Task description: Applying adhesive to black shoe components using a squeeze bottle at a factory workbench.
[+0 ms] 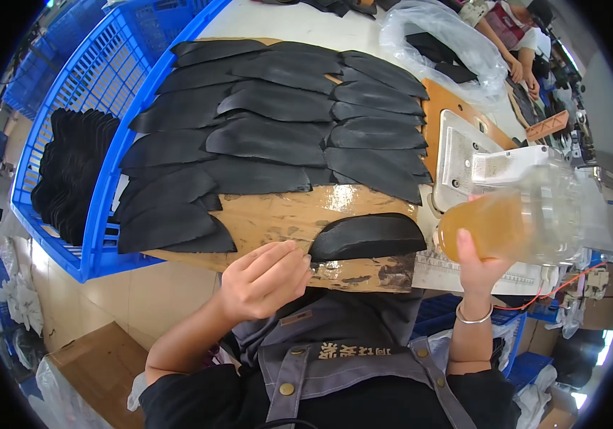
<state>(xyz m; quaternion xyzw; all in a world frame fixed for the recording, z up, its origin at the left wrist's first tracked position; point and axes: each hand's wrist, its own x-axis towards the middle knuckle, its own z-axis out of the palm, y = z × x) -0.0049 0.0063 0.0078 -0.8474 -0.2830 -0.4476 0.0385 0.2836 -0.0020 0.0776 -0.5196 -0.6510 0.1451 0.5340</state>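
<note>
My right hand grips a clear plastic bottle lying on its side, part full of amber liquid. My left hand is curled into a loose fist at the near edge of a brown board, its fingertips touching the left tip of a single black curved piece that lies on the glossy wet part of the board. Several more black curved pieces lie in overlapping rows across the far part of the board.
A blue plastic crate at the left holds a stack of black pieces. A clear plastic bag with dark pieces sits at the back right. Another person's hands work at the far right. A white machine plate lies beside the board.
</note>
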